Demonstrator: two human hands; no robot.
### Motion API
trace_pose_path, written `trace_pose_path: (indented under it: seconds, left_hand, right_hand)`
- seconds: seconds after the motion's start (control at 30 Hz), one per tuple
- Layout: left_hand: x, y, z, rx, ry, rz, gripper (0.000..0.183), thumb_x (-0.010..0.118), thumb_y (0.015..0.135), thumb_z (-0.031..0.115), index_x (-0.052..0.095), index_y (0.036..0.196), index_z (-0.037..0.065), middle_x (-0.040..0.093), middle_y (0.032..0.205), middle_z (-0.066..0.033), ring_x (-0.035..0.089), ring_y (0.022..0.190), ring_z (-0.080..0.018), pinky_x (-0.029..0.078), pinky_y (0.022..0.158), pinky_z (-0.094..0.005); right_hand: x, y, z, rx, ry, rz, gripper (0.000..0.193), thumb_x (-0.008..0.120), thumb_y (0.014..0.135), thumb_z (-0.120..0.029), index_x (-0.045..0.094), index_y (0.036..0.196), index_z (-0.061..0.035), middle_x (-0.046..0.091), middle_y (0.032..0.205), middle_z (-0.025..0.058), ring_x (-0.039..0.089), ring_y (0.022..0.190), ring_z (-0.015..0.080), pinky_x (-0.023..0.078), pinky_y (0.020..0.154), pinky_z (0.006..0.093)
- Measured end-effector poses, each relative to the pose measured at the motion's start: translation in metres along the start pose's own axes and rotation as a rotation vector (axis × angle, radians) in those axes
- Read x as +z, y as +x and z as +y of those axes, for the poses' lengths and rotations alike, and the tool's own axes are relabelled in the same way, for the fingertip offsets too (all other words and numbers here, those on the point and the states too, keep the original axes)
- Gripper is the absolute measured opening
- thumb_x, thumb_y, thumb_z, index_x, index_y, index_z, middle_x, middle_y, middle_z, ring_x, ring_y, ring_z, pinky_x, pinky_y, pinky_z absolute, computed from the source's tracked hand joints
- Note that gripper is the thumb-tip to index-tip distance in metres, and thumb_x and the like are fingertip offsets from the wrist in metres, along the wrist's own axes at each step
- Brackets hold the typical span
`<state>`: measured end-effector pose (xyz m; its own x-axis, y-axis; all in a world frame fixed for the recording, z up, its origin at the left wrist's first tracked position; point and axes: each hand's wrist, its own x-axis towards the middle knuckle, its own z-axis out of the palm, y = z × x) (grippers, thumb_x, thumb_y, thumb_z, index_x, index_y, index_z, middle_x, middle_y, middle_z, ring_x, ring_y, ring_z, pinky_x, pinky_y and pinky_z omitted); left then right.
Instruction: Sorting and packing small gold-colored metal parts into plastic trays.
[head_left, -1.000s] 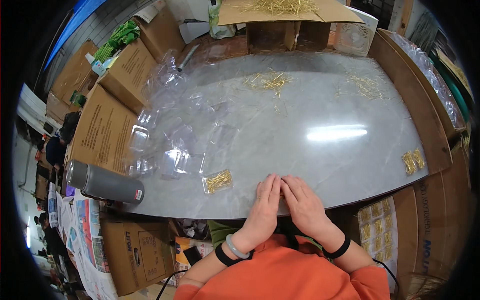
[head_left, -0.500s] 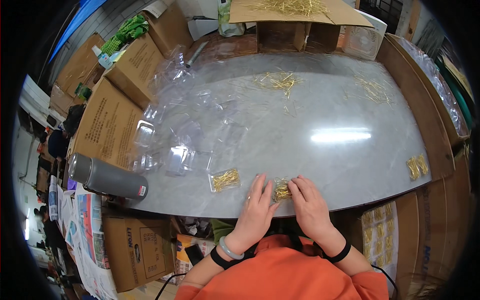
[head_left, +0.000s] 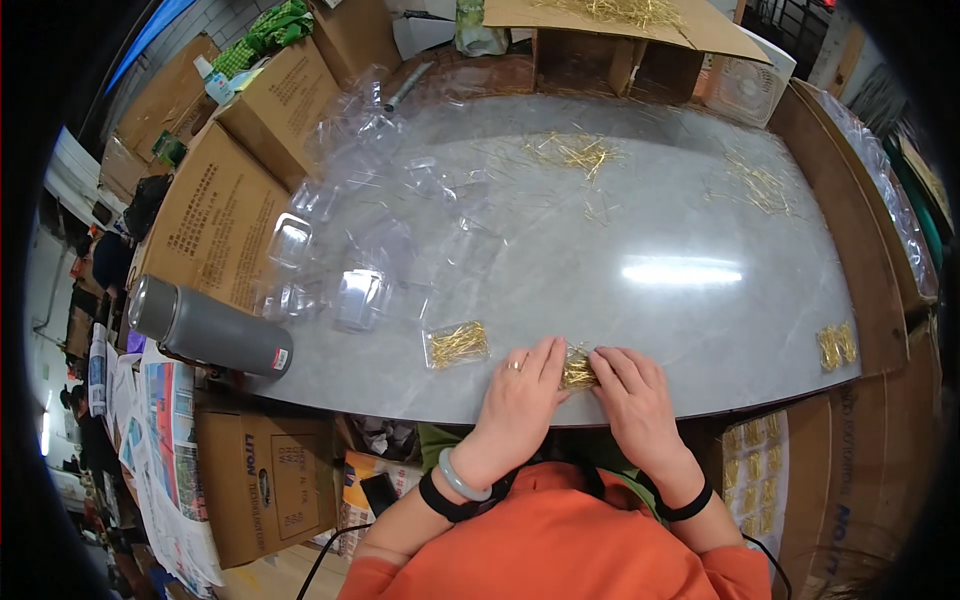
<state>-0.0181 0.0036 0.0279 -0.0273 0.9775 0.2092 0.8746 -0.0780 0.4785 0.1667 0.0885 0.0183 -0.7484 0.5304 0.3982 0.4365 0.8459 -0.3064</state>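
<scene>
The pin pack (head_left: 578,370) lies at the lower middle of the frame on the table's (head_left: 640,330) near edge, directly between the two hands; left hand (head_left: 520,395) presses its left side, right hand (head_left: 630,390) its right, fingers of both flat on it rather than clenched; neither hand is nearer; its long axis cannot be told; a second filled pack (head_left: 457,344) lies just left, apart from the left hand.

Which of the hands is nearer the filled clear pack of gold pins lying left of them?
Left. The left hand lies just right of the filled pack; the right hand is farther right.
</scene>
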Motion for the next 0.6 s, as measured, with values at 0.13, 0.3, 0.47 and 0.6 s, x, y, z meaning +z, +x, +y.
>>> trace_pose_path:
  seconds: [0.13,0.3,0.47,0.6]
  left_hand:
    - [0.000,0.015,-0.014,0.029,-0.233,-0.082,0.061,0.074,0.085,0.001,0.052,0.142,-0.001,0.054,0.129,-0.0192,0.054,0.118,-0.0392,0.048,0.100,-0.0436]
    - [-0.007,0.015,0.002,-0.062,-0.364,-0.138,0.062,0.075,0.087,0.005,0.051,0.144,0.000,0.053,0.129,-0.0193,0.054,0.118,-0.0390,0.046,0.102,-0.0458]
    - [-0.003,0.010,0.009,0.100,-0.135,-0.011,0.069,0.075,0.090,0.014,0.044,0.151,0.002,0.048,0.142,-0.0210,0.048,0.133,-0.0424,0.039,0.113,-0.0527]
    - [0.015,0.014,0.000,0.262,0.025,-0.038,0.069,0.071,0.093,0.016,0.039,0.153,-0.001,0.041,0.150,-0.0251,0.039,0.143,-0.0446,0.034,0.119,-0.0545]
  right_hand:
    - [0.002,0.000,0.005,-0.003,0.025,-0.016,0.045,0.064,0.089,-0.003,0.059,0.133,0.0009,0.060,0.133,0.0128,0.056,0.123,0.0326,0.046,0.104,0.0447]
    - [0.001,-0.002,0.007,0.036,0.098,-0.048,0.048,0.061,0.091,0.001,0.054,0.138,0.0025,0.057,0.137,0.0159,0.054,0.128,0.0361,0.046,0.108,0.0459]
    - [-0.009,-0.018,0.001,0.270,0.483,0.058,0.060,0.053,0.092,0.006,0.038,0.151,0.0034,0.039,0.153,0.0237,0.041,0.141,0.0420,0.039,0.116,0.0461]
    - [0.003,-0.031,-0.015,0.365,0.533,0.174,0.068,0.049,0.090,0.008,0.030,0.155,0.0035,0.026,0.162,0.0264,0.031,0.149,0.0427,0.029,0.122,0.0469]
